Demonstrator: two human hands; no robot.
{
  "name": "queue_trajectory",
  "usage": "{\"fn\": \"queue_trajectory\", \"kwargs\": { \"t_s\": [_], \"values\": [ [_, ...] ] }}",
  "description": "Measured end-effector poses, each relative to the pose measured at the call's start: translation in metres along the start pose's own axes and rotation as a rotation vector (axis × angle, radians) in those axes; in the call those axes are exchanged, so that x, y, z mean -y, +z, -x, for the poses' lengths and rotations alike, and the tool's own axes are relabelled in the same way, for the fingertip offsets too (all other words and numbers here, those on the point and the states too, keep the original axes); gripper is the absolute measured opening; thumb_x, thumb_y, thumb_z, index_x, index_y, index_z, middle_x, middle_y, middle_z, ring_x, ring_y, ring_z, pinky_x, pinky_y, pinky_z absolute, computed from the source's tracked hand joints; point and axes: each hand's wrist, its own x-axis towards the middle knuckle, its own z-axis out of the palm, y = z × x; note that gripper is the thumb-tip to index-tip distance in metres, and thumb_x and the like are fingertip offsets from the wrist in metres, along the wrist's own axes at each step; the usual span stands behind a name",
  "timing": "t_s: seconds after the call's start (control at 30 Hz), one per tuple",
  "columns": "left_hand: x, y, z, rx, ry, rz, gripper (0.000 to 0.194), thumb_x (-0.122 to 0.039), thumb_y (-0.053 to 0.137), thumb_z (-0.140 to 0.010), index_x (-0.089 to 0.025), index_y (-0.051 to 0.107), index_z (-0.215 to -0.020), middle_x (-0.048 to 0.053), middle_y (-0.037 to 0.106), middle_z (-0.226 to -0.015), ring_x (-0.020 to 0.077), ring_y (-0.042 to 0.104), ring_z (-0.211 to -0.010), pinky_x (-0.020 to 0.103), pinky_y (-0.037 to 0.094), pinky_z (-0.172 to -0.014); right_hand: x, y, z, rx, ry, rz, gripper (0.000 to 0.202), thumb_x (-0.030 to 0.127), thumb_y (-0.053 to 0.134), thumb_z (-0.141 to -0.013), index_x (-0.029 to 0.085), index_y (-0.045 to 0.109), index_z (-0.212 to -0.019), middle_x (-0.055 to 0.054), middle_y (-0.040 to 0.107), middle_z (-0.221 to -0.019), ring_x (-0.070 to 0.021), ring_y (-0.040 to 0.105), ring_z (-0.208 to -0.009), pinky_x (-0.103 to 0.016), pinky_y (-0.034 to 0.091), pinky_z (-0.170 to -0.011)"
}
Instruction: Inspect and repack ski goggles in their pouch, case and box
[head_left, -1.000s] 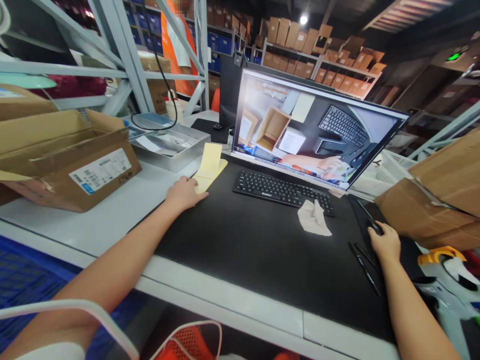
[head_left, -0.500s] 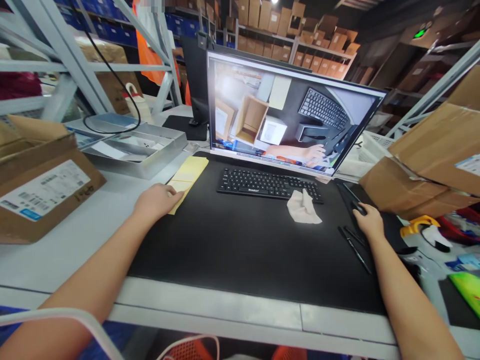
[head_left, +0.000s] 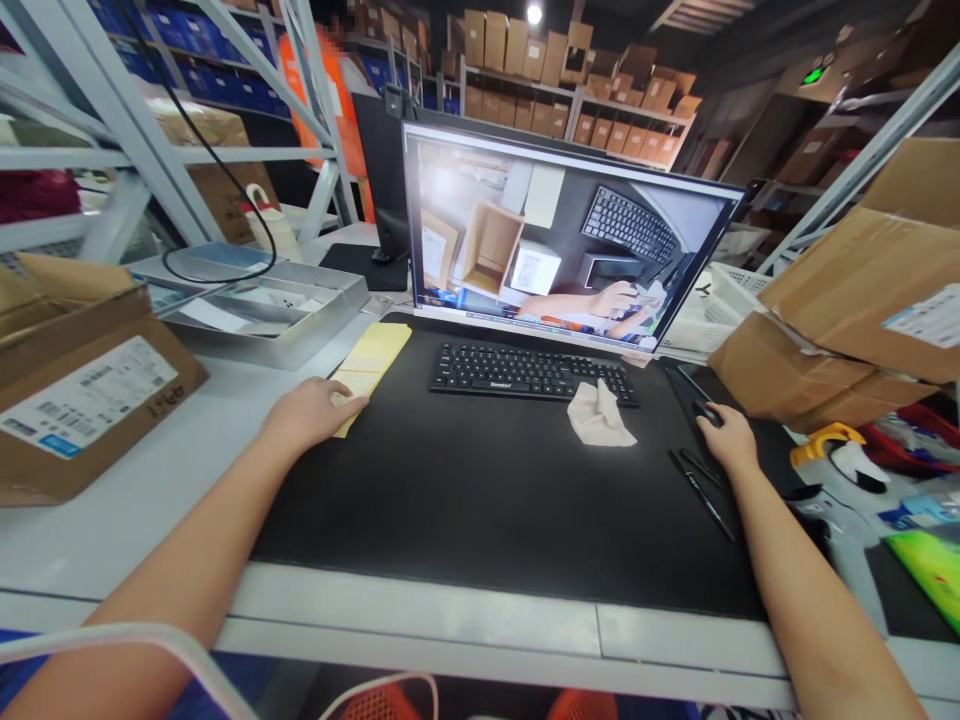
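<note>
Stocked shelves (head_left: 540, 90) are standing behind a desk covered with a black mat (head_left: 480, 500). At left, a brown carton (head_left: 90, 400) is sitting beside a grey tray (head_left: 315, 325). The left hand (head_left: 304, 412), fingers loosely curled, is resting on the near end of the yellow paper (head_left: 371, 360), which is lying along the mat's left edge; whether it is gripping, I cannot tell. The monitor (head_left: 555, 240) is displaying a desk view; keyboard (head_left: 517, 370), crumpled tissue (head_left: 600, 415) and pens (head_left: 705, 497) are lying untouched. The right hand (head_left: 729, 438) is cupping the mouse (head_left: 705, 412). The paper is already lying flat; the mouse work seems unfinished, its remainder not showing.
</note>
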Motion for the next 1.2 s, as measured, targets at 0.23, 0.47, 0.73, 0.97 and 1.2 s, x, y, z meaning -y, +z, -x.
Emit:
{"fn": "queue_trajectory", "kwargs": {
  "t_s": [0.23, 0.47, 0.73, 0.97, 1.2],
  "values": [
    [0.004, 0.003, -0.004, 0.017, 0.003, -0.006, 0.080, -0.071, 0.048, -0.092, -0.014, 0.083, -0.134, 0.025, 0.075, -0.150, 0.0449, 0.074, -0.135, 0.049, 0.059, -0.114, -0.002, 0.002, -0.001, -0.021, -0.006, -0.028, 0.046, 0.045, 0.066, -0.085, 0.019, 0.083, -0.119, -0.020, 0.074, -0.134, -0.0382, 0.064, -0.137, -0.056, 0.049, -0.126],
    [0.007, 0.006, -0.007, -0.012, 0.016, 0.011, 0.077, -0.072, 0.050, -0.090, -0.018, 0.086, -0.131, 0.022, 0.077, -0.149, 0.0451, 0.076, -0.131, 0.049, 0.060, -0.113, -0.006, 0.005, -0.003, -0.036, -0.012, -0.021, 0.047, 0.046, 0.066, -0.084, 0.019, 0.084, -0.119, -0.020, 0.074, -0.134, -0.0379, 0.065, -0.137, -0.056, 0.049, -0.126],
    [0.007, 0.006, -0.006, -0.003, 0.018, 0.023, 0.081, -0.074, 0.047, -0.091, -0.017, 0.086, -0.133, 0.024, 0.077, -0.149, 0.0451, 0.075, -0.134, 0.049, 0.060, -0.113, -0.004, 0.003, -0.003, 0.007, 0.018, -0.013, 0.052, 0.046, 0.067, -0.086, 0.016, 0.083, -0.126, -0.021, 0.072, -0.141, -0.0391, 0.063, -0.142, -0.055, 0.048, -0.128],
    [0.006, 0.004, -0.005, 0.010, 0.013, 0.011, 0.084, -0.074, 0.042, -0.092, -0.016, 0.085, -0.135, 0.023, 0.076, -0.150, 0.0434, 0.075, -0.135, 0.047, 0.060, -0.113, -0.006, 0.004, -0.003, -0.014, -0.001, -0.014, 0.049, 0.044, 0.067, -0.086, 0.017, 0.084, -0.124, -0.020, 0.075, -0.138, -0.0376, 0.065, -0.138, -0.053, 0.048, -0.126],
    [0.008, 0.006, -0.008, -0.003, 0.023, 0.030, 0.085, -0.075, 0.043, -0.089, -0.015, 0.086, -0.131, 0.024, 0.078, -0.146, 0.0437, 0.076, -0.133, 0.047, 0.060, -0.112, -0.011, 0.007, -0.005, -0.013, -0.017, -0.019, 0.051, 0.046, 0.066, -0.086, 0.016, 0.084, -0.123, -0.022, 0.075, -0.137, -0.0389, 0.066, -0.137, -0.056, 0.049, -0.125]
  ]
}}
